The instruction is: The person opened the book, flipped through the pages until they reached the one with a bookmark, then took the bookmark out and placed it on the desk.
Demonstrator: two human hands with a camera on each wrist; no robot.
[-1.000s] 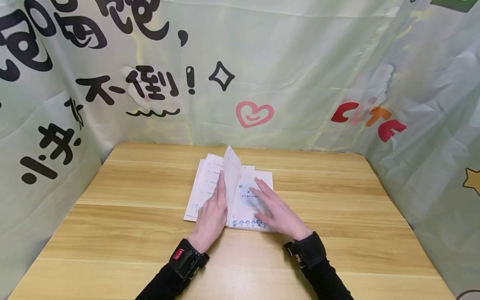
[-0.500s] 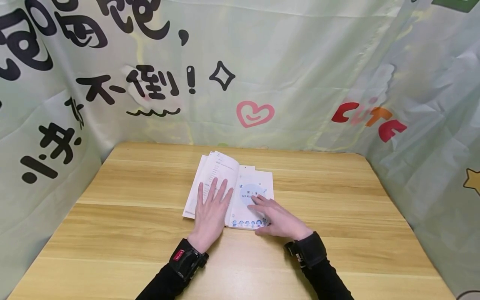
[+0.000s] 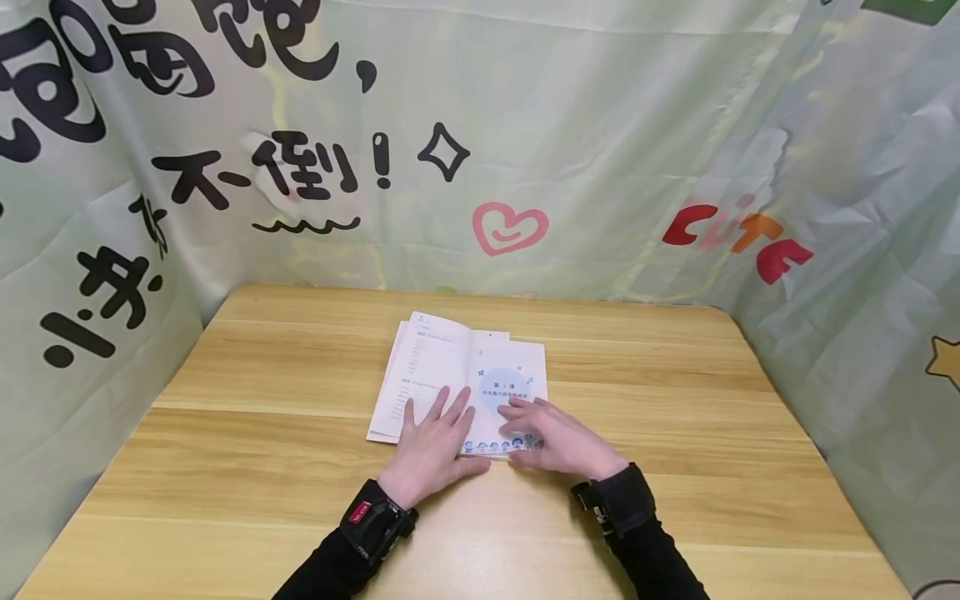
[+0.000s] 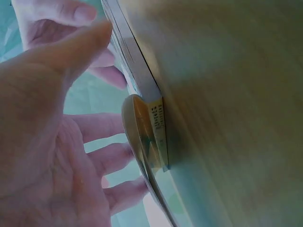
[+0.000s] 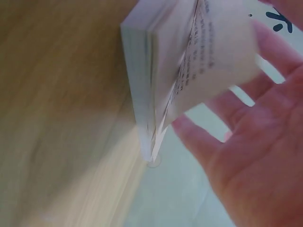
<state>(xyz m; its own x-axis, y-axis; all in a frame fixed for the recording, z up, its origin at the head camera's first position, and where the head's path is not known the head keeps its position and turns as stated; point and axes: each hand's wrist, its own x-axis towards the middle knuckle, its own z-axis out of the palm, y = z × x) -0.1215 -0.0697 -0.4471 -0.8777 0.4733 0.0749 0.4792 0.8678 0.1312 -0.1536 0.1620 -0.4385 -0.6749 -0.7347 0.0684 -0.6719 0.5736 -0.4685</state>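
Note:
An open book [image 3: 435, 358] with white pages lies on the table, its right page [image 3: 491, 367] showing a pale blue circle and a row of small blue figures. My left hand [image 3: 429, 450] rests with spread fingers on the lower left page near the fold, its thumb along the bottom edge. Over the lower right page, my right hand [image 3: 566, 437] has slightly bent fingers, with the thumb near the bottom corner. The right wrist view shows a blurred, lifted page [image 5: 218, 61] against the fingers of that hand. In the left wrist view, the book's bottom edge [image 4: 139, 66] is beside the thumb.
The wooden table [image 3: 675, 400] extends around the book on every side. A pale green printed cloth [image 3: 600, 125] with black lettering and a pink heart hangs behind the table and along both sides.
The left hand has pressed the upright page down to the left, then slid lower toward the fold. The right hand has shifted slightly down the right page.

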